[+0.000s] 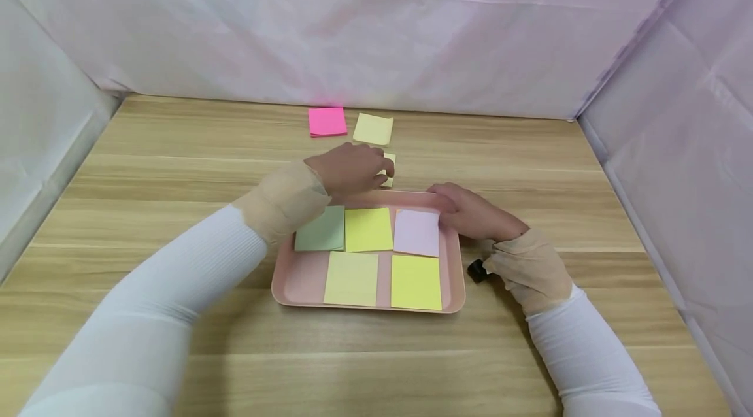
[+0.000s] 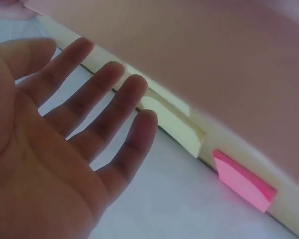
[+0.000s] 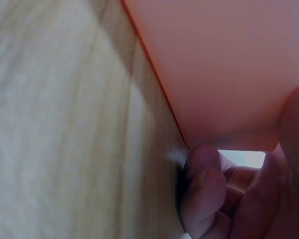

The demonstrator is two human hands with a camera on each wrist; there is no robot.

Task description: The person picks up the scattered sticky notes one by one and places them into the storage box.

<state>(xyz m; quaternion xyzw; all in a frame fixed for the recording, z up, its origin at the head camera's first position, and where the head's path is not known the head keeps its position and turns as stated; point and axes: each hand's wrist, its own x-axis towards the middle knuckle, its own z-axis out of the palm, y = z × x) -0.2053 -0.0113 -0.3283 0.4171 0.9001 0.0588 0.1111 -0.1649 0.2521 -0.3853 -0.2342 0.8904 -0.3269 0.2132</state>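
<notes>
A pink tray (image 1: 279, 283) holds sticky-note pads in two rows: green (image 1: 320, 229), yellow (image 1: 368, 230) and lilac (image 1: 416, 233) at the back, pale yellow (image 1: 351, 279) and bright yellow (image 1: 416, 282) in front. Over the tray's far edge reaches my left hand (image 1: 353, 168), its fingers spread and loosely bent in the left wrist view. A small pale yellow pad (image 1: 390, 172) lies beneath those fingers, partly hidden; no grip on it shows. My right hand (image 1: 473, 211) holds the tray's far right corner, fingers curled against its outer wall (image 3: 229, 89).
Beyond the left hand, a hot-pink pad (image 1: 327, 122) and another pale yellow pad (image 1: 373, 129) lie near the back wall (image 1: 376, 44). A small black object (image 1: 478, 270) is by the right wrist. White sheeting encloses the wooden table (image 1: 176, 142) at the back and sides.
</notes>
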